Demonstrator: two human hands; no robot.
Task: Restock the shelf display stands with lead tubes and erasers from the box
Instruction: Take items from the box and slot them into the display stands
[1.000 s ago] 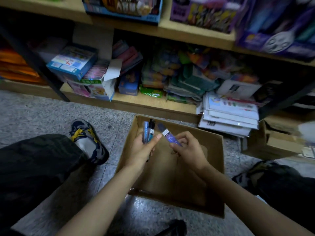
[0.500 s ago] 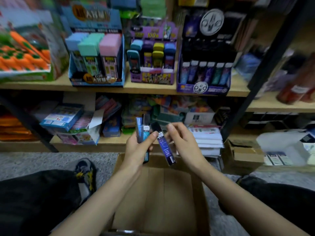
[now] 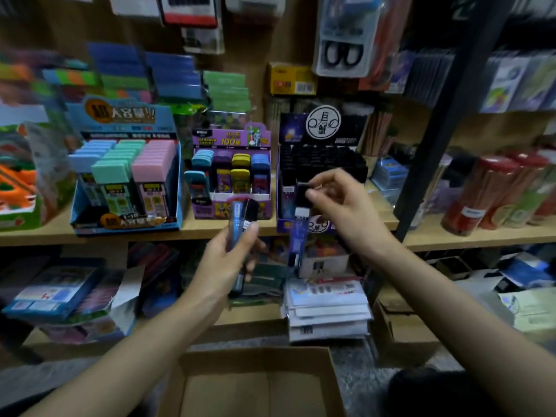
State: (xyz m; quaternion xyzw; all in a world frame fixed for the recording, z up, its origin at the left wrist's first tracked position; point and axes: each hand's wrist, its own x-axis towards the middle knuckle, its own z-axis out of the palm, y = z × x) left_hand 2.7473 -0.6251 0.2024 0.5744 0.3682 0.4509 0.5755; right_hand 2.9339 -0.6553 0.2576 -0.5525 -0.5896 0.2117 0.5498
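Lightness and stiffness seem to mark the slim dark-purple plastic lead tube (image 3: 299,236), which hangs upright from the right hand (image 3: 340,206), thumb and forefinger pinching its black cap just before the black-and-purple display stand (image 3: 323,158). Smooth and held so high, it may swing; a pinch lower on the barrel should steer it better. The left hand (image 3: 222,260) curls round more blue-and-black lead tubes (image 3: 239,219); the brown cardboard box (image 3: 255,383) sits below both arms
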